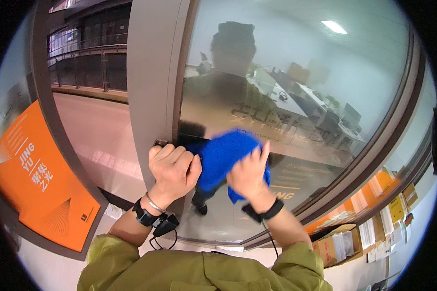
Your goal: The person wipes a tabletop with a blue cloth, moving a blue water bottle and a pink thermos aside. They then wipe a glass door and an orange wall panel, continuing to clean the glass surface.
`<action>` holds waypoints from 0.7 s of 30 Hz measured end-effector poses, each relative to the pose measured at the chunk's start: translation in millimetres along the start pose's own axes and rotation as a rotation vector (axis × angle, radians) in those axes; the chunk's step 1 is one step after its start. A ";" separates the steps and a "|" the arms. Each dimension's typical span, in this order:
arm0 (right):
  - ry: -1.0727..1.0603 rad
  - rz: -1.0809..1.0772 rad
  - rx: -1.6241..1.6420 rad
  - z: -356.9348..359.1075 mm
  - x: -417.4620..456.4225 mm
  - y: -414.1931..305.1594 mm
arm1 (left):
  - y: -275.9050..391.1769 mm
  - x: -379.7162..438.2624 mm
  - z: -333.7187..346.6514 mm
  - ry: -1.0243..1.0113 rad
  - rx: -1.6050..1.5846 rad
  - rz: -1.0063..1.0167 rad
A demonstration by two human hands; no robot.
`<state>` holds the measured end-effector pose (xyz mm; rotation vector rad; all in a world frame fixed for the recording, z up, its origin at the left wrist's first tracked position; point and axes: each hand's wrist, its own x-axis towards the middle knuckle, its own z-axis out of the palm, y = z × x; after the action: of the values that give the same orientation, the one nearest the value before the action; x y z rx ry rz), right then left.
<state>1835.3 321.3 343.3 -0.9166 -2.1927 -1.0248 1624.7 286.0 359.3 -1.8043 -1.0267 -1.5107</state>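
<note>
A blue cloth (227, 154) lies against the glass pane (335, 83) of a grey metal-framed door. My right hand (249, 171) presses on the cloth and holds it, its fingers slightly blurred and one pointing up. At the door's frame (154, 72), my left hand (174, 169) is curled around a dark door handle (161, 143), most of it hidden under the fingers. Both wrists wear black straps with small devices and cables. The pane mirrors a dark silhouette and an office with desks.
To the left is an orange printed panel (47, 178) on glass, bearing writing. Beyond the door opening run a pale tiled floor (94, 127) and a railing (103, 69). At lower right, a cardboard box (335, 245) and several stacks of paper stand along the wall.
</note>
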 end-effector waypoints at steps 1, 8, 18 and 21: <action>0.228 0.038 0.072 -8.6 40.7 2.6 | -1.5 -0.9 -0.3 0.014 0.004 0.009; -0.040 -0.321 -0.050 -32.0 96.6 -8.1 | -9.9 -7.6 0.3 0.074 -0.117 0.070; -0.121 -0.478 -0.033 -5.9 49.9 -4.5 | 0.0 -1.0 0.2 0.045 -0.081 0.006; 0.069 -0.471 0.046 -38.3 116.6 1.6 | 1.1 -8.3 4.0 0.068 -0.236 -0.086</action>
<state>1771.6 331.6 447.6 -0.3376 -2.4182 -1.1861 1627.3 287.0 350.5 -1.8709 -0.9361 -1.7974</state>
